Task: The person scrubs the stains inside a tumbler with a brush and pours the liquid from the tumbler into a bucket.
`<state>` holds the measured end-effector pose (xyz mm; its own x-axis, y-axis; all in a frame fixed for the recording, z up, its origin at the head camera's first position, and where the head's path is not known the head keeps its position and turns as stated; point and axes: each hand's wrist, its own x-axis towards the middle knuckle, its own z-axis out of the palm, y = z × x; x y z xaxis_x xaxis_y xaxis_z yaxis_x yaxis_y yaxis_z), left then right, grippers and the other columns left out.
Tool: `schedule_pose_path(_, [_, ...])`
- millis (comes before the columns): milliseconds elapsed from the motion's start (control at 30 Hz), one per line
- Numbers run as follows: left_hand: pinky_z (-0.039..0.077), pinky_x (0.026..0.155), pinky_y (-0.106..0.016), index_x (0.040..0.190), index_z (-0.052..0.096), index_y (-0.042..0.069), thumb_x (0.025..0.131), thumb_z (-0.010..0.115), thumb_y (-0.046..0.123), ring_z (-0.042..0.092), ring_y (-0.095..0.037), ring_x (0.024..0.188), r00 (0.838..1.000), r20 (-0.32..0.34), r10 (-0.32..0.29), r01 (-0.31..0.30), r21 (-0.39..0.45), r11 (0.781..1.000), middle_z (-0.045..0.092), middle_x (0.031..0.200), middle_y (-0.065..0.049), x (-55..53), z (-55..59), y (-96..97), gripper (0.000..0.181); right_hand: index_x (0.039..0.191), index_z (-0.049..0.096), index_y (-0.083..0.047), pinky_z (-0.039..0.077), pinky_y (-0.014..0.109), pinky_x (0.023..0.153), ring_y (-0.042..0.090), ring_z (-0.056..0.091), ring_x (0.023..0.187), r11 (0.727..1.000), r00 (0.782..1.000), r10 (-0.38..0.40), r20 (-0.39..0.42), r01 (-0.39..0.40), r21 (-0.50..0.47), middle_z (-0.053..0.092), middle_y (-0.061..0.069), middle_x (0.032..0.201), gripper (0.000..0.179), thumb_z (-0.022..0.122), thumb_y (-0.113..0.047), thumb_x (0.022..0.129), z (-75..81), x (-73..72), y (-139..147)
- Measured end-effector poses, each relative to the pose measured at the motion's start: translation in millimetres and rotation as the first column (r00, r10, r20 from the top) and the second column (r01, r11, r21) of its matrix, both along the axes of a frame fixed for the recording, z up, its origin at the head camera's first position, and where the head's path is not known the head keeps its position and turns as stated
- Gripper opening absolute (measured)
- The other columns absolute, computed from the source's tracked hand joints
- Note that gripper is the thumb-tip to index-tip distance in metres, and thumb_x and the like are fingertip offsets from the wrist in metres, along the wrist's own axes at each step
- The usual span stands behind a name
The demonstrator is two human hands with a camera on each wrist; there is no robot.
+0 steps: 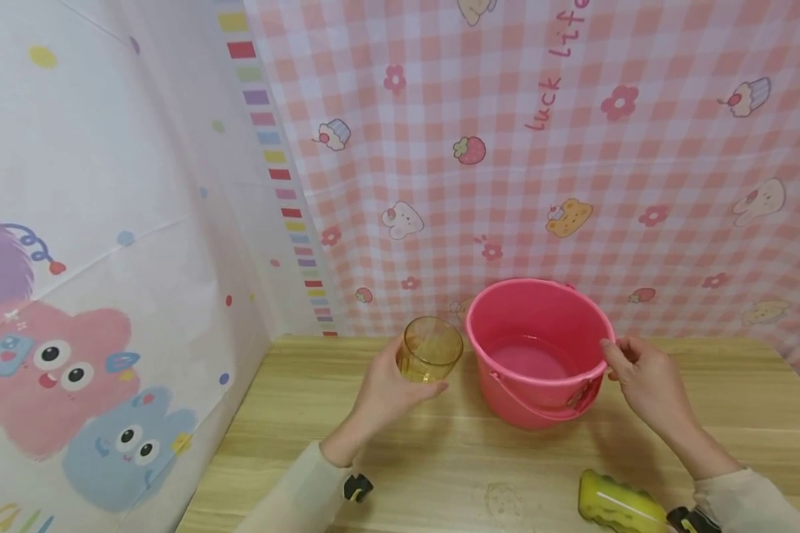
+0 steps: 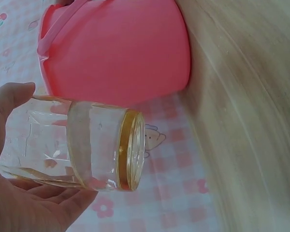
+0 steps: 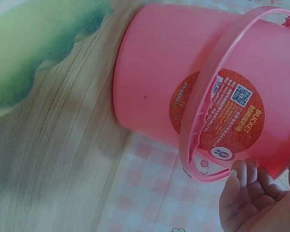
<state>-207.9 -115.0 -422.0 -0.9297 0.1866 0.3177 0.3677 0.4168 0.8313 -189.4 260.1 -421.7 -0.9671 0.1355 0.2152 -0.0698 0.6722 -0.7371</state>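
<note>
My left hand grips a clear amber-tinted glass around its side, thumb on one side and fingers on the other. The glass is held above the table, just left of a pink bucket, and looks empty. The bucket stands on the table with a little liquid at its bottom, and its handle hangs down at the front. My right hand pinches the bucket's rim on the right side. In the right wrist view, a red round label shows on the bucket's wall behind the handle.
A yellow-green sponge with wavy edges lies at the table's front right. Wet marks show on the wooden table near the front. A pink checked cloth hangs behind the table, and a printed white sheet hangs at left.
</note>
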Motion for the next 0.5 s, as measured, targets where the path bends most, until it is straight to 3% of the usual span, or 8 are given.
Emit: schedule_pose_path(500, [0.055, 0.098, -0.043, 0.138, 0.061, 0.015, 0.073, 0.097, 0.022, 0.065, -0.016, 0.113, 0.999, -0.006, -0.035, 0.034, -0.053, 0.998, 0.07, 0.123, 0.003, -13.8, 13.4, 5.6, 0.075, 0.113, 0.067, 0.004, 0.054, 0.028, 0.057, 0.026, 0.064, 0.083, 1.0, 1.0, 0.011, 0.021, -0.01, -0.013, 0.071, 0.013, 0.094, 0.049, 0.049, -0.041, 0.111, 1.2, 0.4, 0.5])
